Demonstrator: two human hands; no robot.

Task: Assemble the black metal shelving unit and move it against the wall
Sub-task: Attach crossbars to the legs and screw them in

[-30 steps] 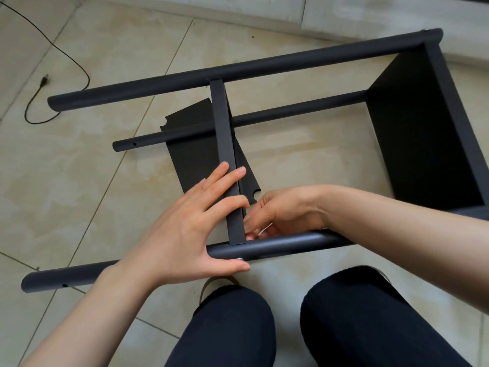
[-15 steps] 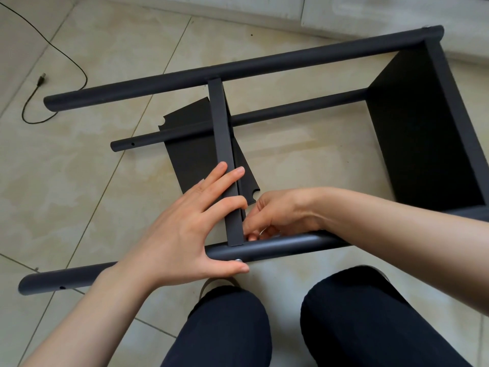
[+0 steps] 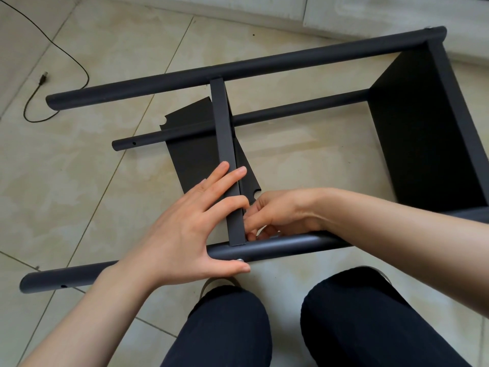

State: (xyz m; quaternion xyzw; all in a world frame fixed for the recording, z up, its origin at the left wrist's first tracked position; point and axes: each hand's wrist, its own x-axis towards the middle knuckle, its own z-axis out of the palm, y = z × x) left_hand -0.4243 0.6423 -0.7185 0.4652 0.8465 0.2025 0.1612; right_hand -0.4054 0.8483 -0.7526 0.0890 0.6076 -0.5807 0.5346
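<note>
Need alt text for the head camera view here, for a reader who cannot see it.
A person's left hand presses flat on a black shelf panel standing on edge between two black tubes, while the right hand works with curled fingers at the panel's near joint. The half-built frame lies on beige floor tiles, one end panel attached; a cable lies far left.

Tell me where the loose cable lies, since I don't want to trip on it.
In the head view the cable lies on the floor tiles at the upper left, its plug just beyond the left end of the far pole.
</note>
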